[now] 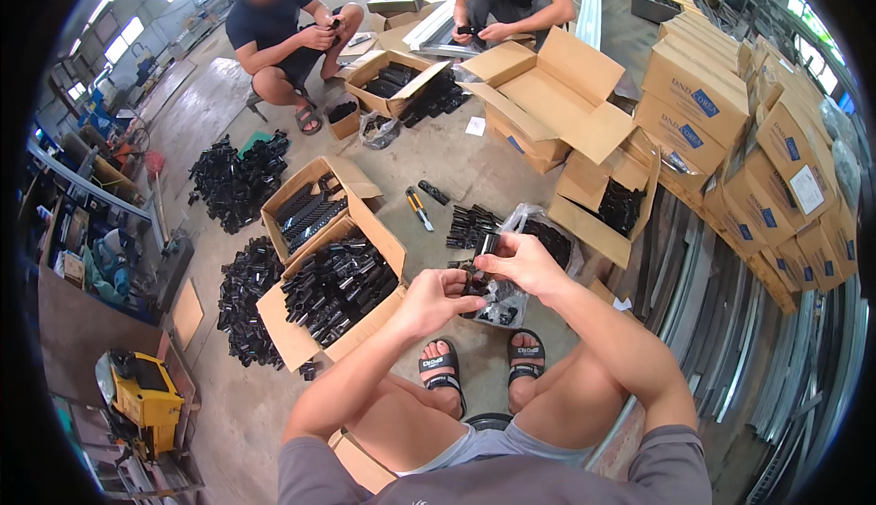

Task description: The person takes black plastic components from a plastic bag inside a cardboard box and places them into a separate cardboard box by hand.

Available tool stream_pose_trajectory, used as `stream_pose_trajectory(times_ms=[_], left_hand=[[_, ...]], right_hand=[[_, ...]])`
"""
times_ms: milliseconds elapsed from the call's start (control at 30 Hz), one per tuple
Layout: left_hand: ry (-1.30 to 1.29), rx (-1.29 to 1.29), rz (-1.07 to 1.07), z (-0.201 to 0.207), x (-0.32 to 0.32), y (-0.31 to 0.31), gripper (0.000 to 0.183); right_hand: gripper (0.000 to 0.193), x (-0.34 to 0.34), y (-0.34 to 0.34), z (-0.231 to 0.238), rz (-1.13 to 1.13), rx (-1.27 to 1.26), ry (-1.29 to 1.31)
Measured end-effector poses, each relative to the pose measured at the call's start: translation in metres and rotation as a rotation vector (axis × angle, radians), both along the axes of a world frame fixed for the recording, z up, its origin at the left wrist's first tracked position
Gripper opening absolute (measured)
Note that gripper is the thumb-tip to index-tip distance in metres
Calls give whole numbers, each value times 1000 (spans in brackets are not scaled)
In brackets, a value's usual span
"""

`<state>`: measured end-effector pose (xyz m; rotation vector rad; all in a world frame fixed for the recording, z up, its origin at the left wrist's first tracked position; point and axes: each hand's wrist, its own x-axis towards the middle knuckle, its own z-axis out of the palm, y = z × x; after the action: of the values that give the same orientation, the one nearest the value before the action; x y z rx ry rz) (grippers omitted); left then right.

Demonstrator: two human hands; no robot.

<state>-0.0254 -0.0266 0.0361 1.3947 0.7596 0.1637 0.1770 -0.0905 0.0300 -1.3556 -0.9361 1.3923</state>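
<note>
In front of my knees, my right hand [522, 263] is closed on a short black plastic part [486, 244], held between thumb and fingers. My left hand [436, 299] is just left of it, fingers curled and thumb stretched forward; whatever it may hold is too small to make out. Below both hands sits a clear container or bag of small black pieces [505, 310]. Behind my right hand lies a clear plastic bag [523, 217] with more black parts. A row of black parts [470, 227] rests on the floor just beyond my hands.
Open cartons of black parts [394, 242] stand left, beside loose black heaps [239, 181]. A yellow utility knife [419, 208] lies ahead. Right are open boxes [598, 190], stacked cartons [693, 94] and long metal profiles [730, 322]. Two people [283, 44] handle black parts across from me.
</note>
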Motion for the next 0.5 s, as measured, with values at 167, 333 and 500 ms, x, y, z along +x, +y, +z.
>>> stream_pose_trajectory(times_ms=[167, 333, 500], left_hand=[[15, 141, 29, -5, -10, 12, 42], [214, 488, 42, 18, -8, 14, 43], [363, 799, 43, -8, -19, 25, 55]], right_hand=[[40, 56, 25, -7, 55, 118, -85], [29, 151, 33, -112, -108, -56, -592], [18, 137, 20, -205, -26, -320, -1163]])
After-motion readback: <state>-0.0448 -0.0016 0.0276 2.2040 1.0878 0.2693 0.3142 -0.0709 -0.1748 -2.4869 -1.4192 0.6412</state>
